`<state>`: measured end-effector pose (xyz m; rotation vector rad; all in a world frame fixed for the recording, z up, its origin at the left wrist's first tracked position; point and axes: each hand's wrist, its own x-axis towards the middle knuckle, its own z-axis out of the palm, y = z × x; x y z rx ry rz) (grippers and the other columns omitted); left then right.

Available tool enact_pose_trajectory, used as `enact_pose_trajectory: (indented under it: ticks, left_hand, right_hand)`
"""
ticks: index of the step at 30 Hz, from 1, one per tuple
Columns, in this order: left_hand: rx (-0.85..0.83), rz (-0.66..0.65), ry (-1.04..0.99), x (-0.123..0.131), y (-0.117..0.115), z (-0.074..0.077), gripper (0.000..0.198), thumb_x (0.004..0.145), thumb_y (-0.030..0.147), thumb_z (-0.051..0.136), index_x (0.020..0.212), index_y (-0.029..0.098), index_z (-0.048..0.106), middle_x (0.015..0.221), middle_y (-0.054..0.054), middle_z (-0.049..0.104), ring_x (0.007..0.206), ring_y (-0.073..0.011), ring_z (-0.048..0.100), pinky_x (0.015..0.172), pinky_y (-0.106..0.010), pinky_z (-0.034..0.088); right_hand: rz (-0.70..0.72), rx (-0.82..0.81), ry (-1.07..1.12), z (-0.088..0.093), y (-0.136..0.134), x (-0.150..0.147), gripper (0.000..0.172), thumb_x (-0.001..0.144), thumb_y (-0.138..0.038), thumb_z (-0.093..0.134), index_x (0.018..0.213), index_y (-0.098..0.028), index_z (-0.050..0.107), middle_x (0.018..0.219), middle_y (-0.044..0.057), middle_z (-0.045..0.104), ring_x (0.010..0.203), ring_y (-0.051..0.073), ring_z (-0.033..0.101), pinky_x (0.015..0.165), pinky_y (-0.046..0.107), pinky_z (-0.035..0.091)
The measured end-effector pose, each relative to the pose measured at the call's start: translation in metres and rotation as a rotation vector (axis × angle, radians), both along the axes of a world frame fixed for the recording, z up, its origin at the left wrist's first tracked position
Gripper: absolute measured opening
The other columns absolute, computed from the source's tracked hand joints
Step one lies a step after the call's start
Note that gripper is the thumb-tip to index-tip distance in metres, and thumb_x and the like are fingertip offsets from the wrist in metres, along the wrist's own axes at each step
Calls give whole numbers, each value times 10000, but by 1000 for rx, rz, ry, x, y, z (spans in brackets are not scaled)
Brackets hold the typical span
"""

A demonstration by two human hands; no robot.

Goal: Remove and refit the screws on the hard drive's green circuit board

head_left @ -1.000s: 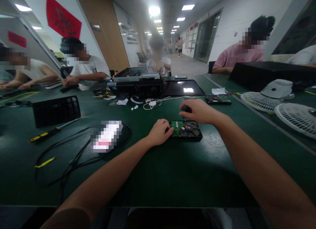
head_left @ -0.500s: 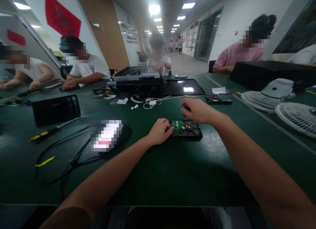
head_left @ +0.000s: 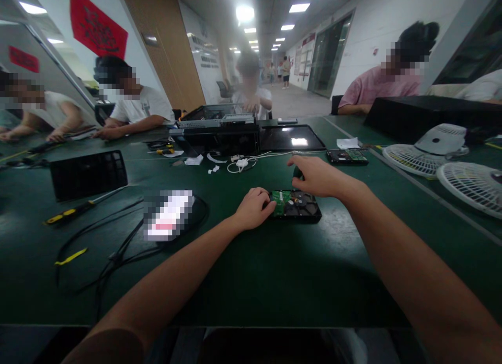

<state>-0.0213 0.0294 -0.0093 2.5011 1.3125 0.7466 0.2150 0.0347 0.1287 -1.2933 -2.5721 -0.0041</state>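
A hard drive (head_left: 300,207) with a green circuit board lies on the green table (head_left: 251,280), board side up. My left hand (head_left: 255,208) grips its left end, fingers bent over the edge. Above the drive's upper edge, my right hand (head_left: 309,174) is curled round a small dark-handled tool (head_left: 297,172), probably a screwdriver. The tool's lower end is too small to make out against the drive.
Left lie a phone (head_left: 168,215), black cables (head_left: 117,257), a yellow-black screwdriver (head_left: 70,213) and a dark panel (head_left: 89,174). Behind stand an open black case (head_left: 219,139) and another drive (head_left: 347,156). White fan grilles (head_left: 411,160) lie right. People sit around the table.
The fingers of my right hand have shifted slightly around the tool handle. My left hand and the hard drive have stayed in place.
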Motion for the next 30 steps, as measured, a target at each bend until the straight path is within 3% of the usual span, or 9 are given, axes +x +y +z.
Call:
enact_pose_trajectory:
  ticks: [10, 17, 26, 30]
  left_hand:
    - [-8, 2, 15, 0, 0, 1, 297, 1041, 439, 548, 870, 209, 627, 1189, -102, 648, 1168, -286, 576, 1050, -484, 496]
    - [-17, 4, 26, 0, -1, 3, 301, 1043, 438, 540, 881, 200, 626, 1208, -113, 646, 1172, -289, 572, 1052, -486, 494]
    - [-8, 1, 25, 0, -1, 2, 290, 1043, 433, 537, 892, 202, 627, 1203, -110, 644, 1169, -287, 569, 1051, -481, 493]
    - [-8, -1, 29, 0, 0, 2, 293, 1039, 438, 542, 878, 206, 619, 1204, -108, 645, 1168, -287, 570, 1064, -484, 487]
  right_hand:
    - [-42, -65, -89, 8, -7, 1, 382, 883, -316, 604, 1191, -107, 687, 866, 132, 747, 789, 277, 677, 690, 372, 451]
    - [-73, -73, -146, 9, -5, 5, 316, 901, -353, 613, 1095, -123, 709, 898, 151, 754, 828, 295, 693, 685, 373, 445]
    - [-189, -33, -187, 9, -6, 4, 514, 951, -607, 539, 1089, -146, 721, 925, 187, 750, 833, 327, 690, 661, 398, 428]
    - [-187, -64, -216, 12, -10, 3, 416, 908, -465, 599, 1112, -118, 704, 938, 201, 748, 808, 322, 687, 636, 385, 415]
